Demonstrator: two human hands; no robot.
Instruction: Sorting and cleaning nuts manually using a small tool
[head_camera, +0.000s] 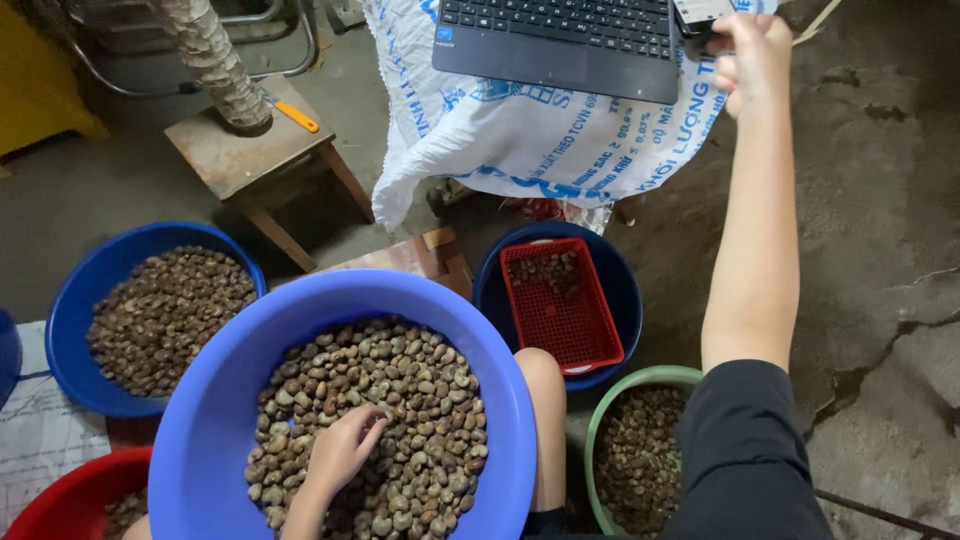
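A big blue basin on my lap holds a heap of brown cashew nuts. My left hand rests on the nuts near the middle, fingers curled down among them; whether it grips any I cannot tell. My right hand is stretched far forward, fingers closed on a small dark object at the right corner of a black laptop. The laptop lies on a white printed sack.
Around the basin stand a blue bowl of nuts at left, a dark blue bowl with a red mesh basket, a green bowl of nuts and a red bowl. A wooden stool stands behind.
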